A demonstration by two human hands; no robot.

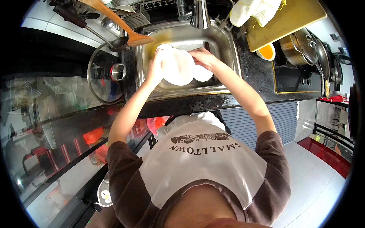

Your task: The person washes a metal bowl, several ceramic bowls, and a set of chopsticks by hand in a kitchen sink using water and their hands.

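In the steel kitchen sink I hold a white round dish, overexposed by bright light, by its left side in my left hand. My right hand is at the dish's right edge, above a smaller white bowl; its fingertips are partly hidden, so whether it grips anything is unclear. Another white rim shows behind the dish, close to my left fingers. Dark chopsticks or similar sticks lie in the sink behind my right hand. The metal faucet hangs over the sink's far side.
A wooden spatula and a ladle jut in at the left, above a glass lid. To the right are a yellowish cutting board with white cloths, a bowl of orange liquid and a steel pot.
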